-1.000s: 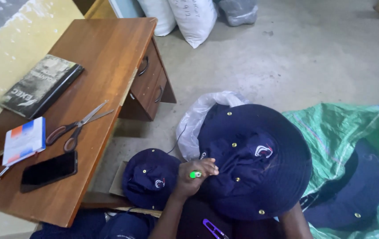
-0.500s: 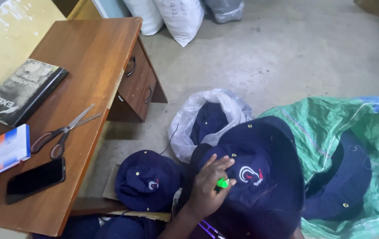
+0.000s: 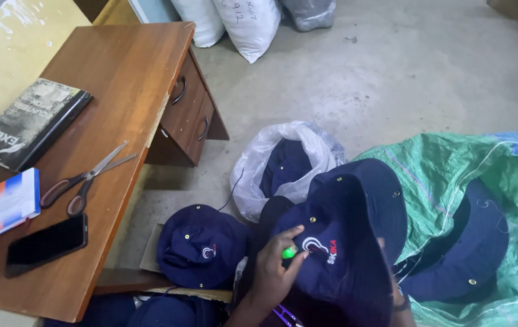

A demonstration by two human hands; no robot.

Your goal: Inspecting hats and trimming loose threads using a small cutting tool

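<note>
Left hand (image 3: 274,275) pinches green tool (image 3: 288,252) against navy hat (image 3: 340,242).

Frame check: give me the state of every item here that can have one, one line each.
desk drawers: shut
scissors: slightly open, flat on desk
phone: screen dark
black book: closed
white plastic bag: open, hat inside
green sack: open, hats on it
left hand: holds small green tool against navy hat

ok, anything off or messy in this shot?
Nothing damaged or spilled. Untidy only: navy hats lie loose on the floor, one by the desk, another on the green sack. The scissors lie open on the desk. The left hand pinches a small green object against the held hat.
</note>
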